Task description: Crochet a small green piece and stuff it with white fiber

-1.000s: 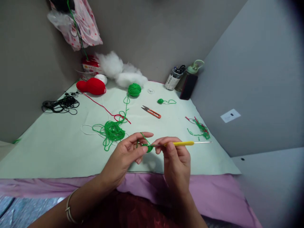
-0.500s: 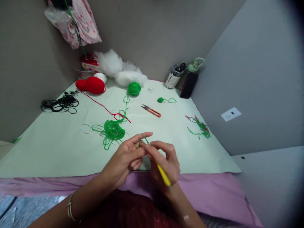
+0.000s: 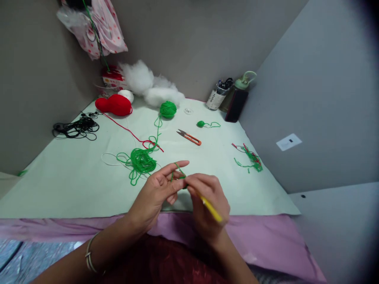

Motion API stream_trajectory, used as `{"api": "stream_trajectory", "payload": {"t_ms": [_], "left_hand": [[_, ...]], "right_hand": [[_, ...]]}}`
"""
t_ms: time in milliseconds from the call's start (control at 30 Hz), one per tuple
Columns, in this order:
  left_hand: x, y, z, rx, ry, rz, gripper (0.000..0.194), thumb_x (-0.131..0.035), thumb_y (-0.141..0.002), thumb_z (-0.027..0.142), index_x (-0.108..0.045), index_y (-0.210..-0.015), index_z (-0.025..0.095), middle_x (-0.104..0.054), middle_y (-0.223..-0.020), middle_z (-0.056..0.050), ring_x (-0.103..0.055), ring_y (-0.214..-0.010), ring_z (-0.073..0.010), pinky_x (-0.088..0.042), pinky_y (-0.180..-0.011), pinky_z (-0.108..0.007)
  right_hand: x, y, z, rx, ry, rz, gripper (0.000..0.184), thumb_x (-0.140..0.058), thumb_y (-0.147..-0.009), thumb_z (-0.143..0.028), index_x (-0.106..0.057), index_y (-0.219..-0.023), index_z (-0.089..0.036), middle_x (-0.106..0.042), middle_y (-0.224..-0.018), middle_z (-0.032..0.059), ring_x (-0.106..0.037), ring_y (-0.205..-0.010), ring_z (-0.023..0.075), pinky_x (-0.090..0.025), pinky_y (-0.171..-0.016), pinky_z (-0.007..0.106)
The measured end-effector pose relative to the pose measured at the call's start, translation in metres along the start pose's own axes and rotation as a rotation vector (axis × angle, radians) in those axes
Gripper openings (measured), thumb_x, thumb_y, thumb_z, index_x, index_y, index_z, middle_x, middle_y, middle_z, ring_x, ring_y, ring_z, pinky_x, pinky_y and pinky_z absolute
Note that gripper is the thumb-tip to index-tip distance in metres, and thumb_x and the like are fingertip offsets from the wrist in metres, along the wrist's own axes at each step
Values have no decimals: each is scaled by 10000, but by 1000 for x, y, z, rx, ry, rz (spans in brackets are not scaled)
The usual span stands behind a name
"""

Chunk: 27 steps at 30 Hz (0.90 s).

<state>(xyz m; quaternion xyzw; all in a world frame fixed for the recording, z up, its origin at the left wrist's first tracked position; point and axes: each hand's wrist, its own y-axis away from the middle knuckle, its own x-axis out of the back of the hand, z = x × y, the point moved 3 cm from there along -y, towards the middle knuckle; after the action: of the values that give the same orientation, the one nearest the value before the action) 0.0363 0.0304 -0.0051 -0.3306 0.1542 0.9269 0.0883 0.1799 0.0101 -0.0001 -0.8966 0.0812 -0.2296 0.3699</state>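
Head view, left hand [image 3: 158, 189]: thumb and fingers pinching the green piece [image 3: 185, 187], nearer than the snips [image 3: 189, 137]; forefinger extended, strand [image 3: 181, 169] looped over.
Right hand [image 3: 209, 205]: pinching the smooth yellow hook [image 3: 212, 210], level a second ago, now slanting wristward.
Tangle [image 3: 143, 161]: loopy, left of snips.
Stuffing [image 3: 137, 79]: fluffy, white, beyond snips.

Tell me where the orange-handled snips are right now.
In the head view, the orange-handled snips lie mid-table, just right of centre, between the green yarn ball and the right hand.
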Motion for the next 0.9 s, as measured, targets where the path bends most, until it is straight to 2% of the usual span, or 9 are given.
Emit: {"api": "stream_trajectory", "payload": {"t_ms": [100,200,300,433,533,633,733,833,900], "left_hand": [[2,-3,1,112,123,-44,368,-903,-812,256,-834,-1162,166,-453,-687,69,-234,-497,-5,-269,-447,-136],[4,-4,6,113,170,-70,266,-895,-816,210,-858,-1074,151,-430,-715,66,-212,-506,6,-264,-447,-120],[1,-2,7,41,109,-79,271,-889,-821,191,-857,-1089,210,-516,-778,38,-300,-525,0,-311,-473,-123],[-4,0,3,-23,17,-50,343,-895,-813,210,-839,-1149,248,-593,-883,8,-410,-596,-31,-359,-507,-139],[-3,1,2,22,33,-42,400,-886,-815,211,-816,-1208,229,-570,-878,17,-345,-556,-16,-332,-489,-144],[0,1,3,101,87,-81,414,-843,-843,201,-797,-1254,195,-487,-754,50,-266,-511,-13,-299,-471,-145],[1,0,4,143,137,-118,336,-812,-835,175,-831,-1170,163,-474,-746,48,-225,-492,-1,-280,-458,-141],[1,-1,3,98,134,-128,267,-814,-826,167,-855,-1089,187,-553,-841,15,-249,-504,9,-286,-464,-135],[1,-1,1,29,61,-115,277,-834,-834,184,-854,-1107,229,-592,-889,-2,-352,-557,-15,-316,-486,-133]], "right_hand": [[2,0,-3,94,68,-7,346,-660,-971,-99,-770,-1216,-318,-782,-1059,46,-743,-930,210,-623,-772,349],[7,-8,1,-95,-187,73,264,-587,-1019,-119,-775,-1116,-277,-751,-923,32,-707,-819,183,-597,-720,335],[6,-14,5,-299,-453,89,213,-577,-1046,-193,-771,-994,-264,-713,-861,14,-650,-717,153,-557,-659,313],[0,-14,8,-319,-484,33,166,-633,-1024,-219,-786,-979,-261,-733,-916,26,-643,-768,155,-539,-671,305],[0,-11,12,-333,-516,51,180,-629,-1029,-208,-795,-994,-268,-724,-917,12,-629,-737,129,-519,-676,291],[1,-12,16,-402,-626,79,173,-638,-1030,-242,-801,-978,-267,-715,-895,6,-633,-719,117,-519,-681,279],[1,-14,20,-531,-776,117,170,-676,-1010,-304,-806,-914,-249,-715,-851,11,-617,-677,106,-508,-635,249],[-3,-14,22,-622,-898,94,182,-704,-990,-349,-803,-885,-238,-698,-804,9,-588,-636,100,-478,-578,230],[-6,-11,21,-606,-880,48,179,-701,-993,-358,-803,-899,-244,-702,-827,11,-598,-662,110,-490,-607,243]]}}
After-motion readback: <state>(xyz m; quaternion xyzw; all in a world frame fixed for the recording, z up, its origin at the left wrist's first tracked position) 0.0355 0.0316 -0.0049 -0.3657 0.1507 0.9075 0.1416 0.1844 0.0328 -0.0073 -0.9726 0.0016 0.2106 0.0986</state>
